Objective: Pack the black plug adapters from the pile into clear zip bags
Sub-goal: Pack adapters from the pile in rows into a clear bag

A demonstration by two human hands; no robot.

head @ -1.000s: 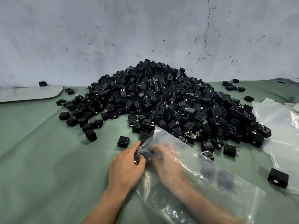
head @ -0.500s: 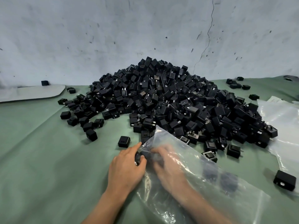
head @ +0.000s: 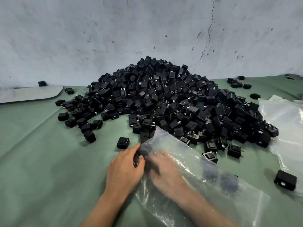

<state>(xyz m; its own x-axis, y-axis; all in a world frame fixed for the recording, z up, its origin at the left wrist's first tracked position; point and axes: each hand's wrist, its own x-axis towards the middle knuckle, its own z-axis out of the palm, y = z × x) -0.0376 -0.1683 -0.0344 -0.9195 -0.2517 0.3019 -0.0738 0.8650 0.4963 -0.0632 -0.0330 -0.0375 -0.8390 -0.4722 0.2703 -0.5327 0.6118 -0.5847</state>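
Observation:
A big pile of black plug adapters (head: 164, 102) lies on the green cloth against the wall. In front of it a clear zip bag (head: 205, 182) lies over my right forearm. My right hand (head: 164, 171) is inside the bag, blurred behind the plastic, fingers curled toward a dark adapter (head: 144, 150) at the bag's left edge. My left hand (head: 124, 169) grips that same edge of the bag from outside, thumb and fingers around the adapter there. Two dark adapter shapes (head: 227, 181) show deeper in the bag.
Loose adapters lie around: one (head: 123, 142) just beyond my left hand, one (head: 286, 179) at the right. More clear bags (head: 285, 122) lie at the right. A pale flat sheet (head: 29, 94) lies far left by the wall (head: 147, 30).
Both hands stay at the bag's left edge with only small finger movement. The view shifted slightly, so the pile appears a little higher and further right.

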